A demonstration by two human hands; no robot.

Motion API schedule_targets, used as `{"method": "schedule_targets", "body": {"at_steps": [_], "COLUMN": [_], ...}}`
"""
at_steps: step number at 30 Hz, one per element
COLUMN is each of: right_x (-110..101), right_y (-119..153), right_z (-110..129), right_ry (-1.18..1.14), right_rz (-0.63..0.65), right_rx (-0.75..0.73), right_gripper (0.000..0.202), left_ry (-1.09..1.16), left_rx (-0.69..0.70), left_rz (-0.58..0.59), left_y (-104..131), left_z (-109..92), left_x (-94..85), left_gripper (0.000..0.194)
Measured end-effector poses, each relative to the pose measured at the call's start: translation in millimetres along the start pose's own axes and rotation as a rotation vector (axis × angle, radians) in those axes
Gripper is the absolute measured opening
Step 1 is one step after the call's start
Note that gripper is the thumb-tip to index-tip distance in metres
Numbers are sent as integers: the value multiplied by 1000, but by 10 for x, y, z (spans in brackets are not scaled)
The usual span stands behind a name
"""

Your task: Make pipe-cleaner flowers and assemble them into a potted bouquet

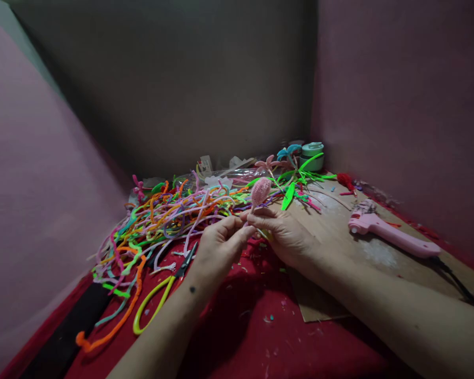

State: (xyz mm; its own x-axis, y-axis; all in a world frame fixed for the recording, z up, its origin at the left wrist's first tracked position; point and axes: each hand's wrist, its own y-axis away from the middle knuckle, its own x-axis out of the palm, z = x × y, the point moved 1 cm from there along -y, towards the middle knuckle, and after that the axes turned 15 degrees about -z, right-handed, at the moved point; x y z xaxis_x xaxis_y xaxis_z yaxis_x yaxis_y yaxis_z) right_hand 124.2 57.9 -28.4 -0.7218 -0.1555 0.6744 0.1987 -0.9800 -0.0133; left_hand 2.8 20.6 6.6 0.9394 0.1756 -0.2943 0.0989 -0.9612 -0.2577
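Workpiece: pink fuzzy bud [260, 191], upright on a thin stem, above the far edge of the red cloth [237, 326], between the pile and the board
Left hand [221, 242]: thumb and fingertips closed in a pinch at the stem, just below the bud
Right hand [286, 237]: fingers closed around the base of the bud, fingertips meeting those of the left hand; small yellow-green part [265, 234] visible under the fingers, its attachment unclear
Stem stock: tangled multicolour pile of pipe cleaners [169, 210], left of and beyond the left hand; one orange length trails toward the near left
Cutting tool: scissors [154, 305] with yellow handles, on the red cloth beside the left forearm, blades directed at the pile
Heating tool: pink glue gun [395, 237], on its side on the brown board [324, 295], nozzle end covered with dark residue, black cord running to the right
Shaped parts: green leaf [288, 197], pink flower [269, 164] and blue flower [289, 152] beyond the hands; red flower [345, 182] at the far side of the board
Container: pale green jar [312, 157], lidded, behind the board
Lower left: black strip [69, 329], flat on the red cloth
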Motion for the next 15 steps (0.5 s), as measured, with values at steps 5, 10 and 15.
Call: {"method": "schedule_targets", "body": {"at_steps": [5,10,15], "right_x": [-11,40,21], "right_y": [14,65,35], "right_z": [-51,-5,-4], "right_ry": [19,82,90], "right_rz": [-17,44,96], "right_rx": [-19,-75,-86], "right_gripper": [11,13,13], "left_ry": [-492,-431,-74], "left_rx": [546,461,62], "left_rz": [-231,-229,-136], "left_y": [44,34,34], "left_z": [72,57,-45], "left_x": [15,-27,-12], "left_gripper": [14,16,20]}}
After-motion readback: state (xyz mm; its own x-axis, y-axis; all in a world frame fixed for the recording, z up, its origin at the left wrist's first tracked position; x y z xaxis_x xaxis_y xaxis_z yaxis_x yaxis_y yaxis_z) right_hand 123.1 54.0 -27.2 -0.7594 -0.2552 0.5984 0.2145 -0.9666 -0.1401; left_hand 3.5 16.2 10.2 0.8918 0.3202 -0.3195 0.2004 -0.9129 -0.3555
